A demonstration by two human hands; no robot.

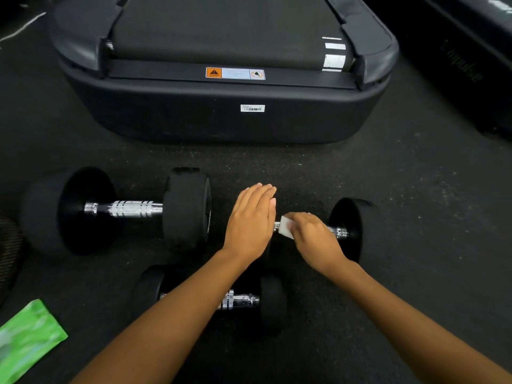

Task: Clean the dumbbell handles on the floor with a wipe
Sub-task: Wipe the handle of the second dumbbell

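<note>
The right-most dumbbell (349,217) lies on the floor (415,189) with its long axis running left to right across your view, tilted slightly so the right end sits a little nearer to you. Your right hand (313,236) has its fingers curled around a white wipe (285,228), holding it against the chrome handle (336,231) near that handle's left end. The wipe sticks out from the thumb side of the hand, and a short stretch of bare handle shows on each side of the grip. Your left hand (249,225) is flat with its fingers straight and together, gripping nothing. It lies where this dumbbell's left head should be, and that head is hidden under it, so you cannot tell whether the palm touches it.

2 more dumbbells lie parallel to it. The large dumbbell (130,209) is to the left and well apart. The near dumbbell (241,299) is close to you, and your left forearm covers part of its handle. A green packet (25,336) is blurred and cut off at the lower left edge. The treadmill (221,115) stands beyond the dumbbells.
</note>
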